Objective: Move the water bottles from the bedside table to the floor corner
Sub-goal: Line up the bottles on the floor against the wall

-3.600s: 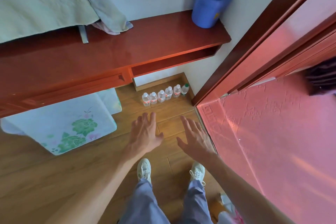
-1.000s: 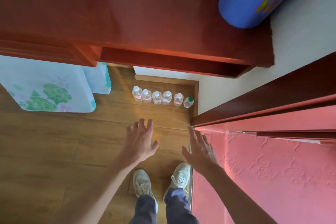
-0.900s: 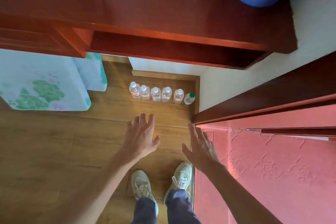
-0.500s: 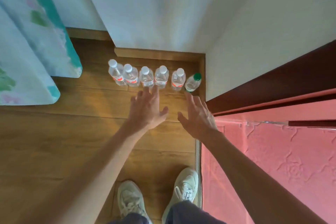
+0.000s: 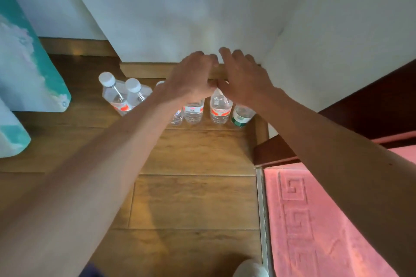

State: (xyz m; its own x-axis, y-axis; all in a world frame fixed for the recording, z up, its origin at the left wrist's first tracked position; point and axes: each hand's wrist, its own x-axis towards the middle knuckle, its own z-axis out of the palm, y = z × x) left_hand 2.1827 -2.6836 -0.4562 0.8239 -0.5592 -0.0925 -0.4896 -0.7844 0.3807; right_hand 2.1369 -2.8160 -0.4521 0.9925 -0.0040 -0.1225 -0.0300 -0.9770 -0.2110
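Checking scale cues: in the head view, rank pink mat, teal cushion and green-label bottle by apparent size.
1. pink mat
2. teal cushion
3. green-label bottle
Mat and cushion are cropped.

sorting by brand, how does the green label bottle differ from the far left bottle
The green label bottle has a green band; the far left bottle has a red one. The far left bottle's white cap shows; the green label bottle's top is hidden by the right hand. Both are clear plastic, in one row.
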